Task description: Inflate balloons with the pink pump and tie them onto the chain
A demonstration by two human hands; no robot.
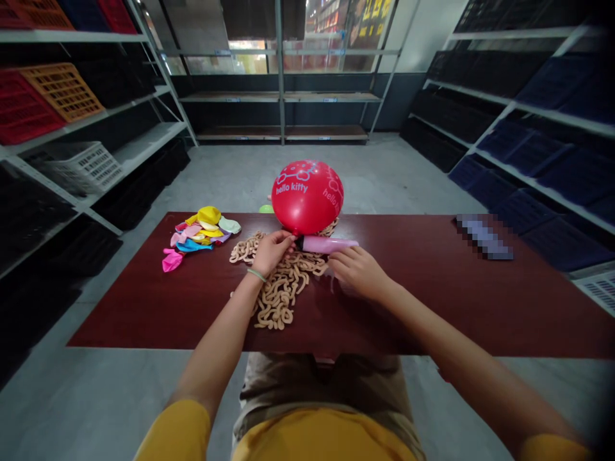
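Note:
A blown-up red balloon (307,198) printed with "hello kitty" stands over the table's far edge, its neck pointing down toward me. My left hand (271,255) is closed, pinching that neck beside the dark tip of a pinkish-purple hand pump (327,244). Around the pump's other end the fingers of my right hand (360,272) are closed. The pump lies nearly level between both hands. Beneath them spreads a pile of beige, twisted rope-like strands (278,304), partly hidden by my left hand.
Several limp balloons in mixed colours (204,229) lie to the left on the dark red table (158,314). A pixelated flat object (483,237) rests at the right. Shelves with crates (62,93) flank both sides; a green object (266,209) shows beyond the far edge.

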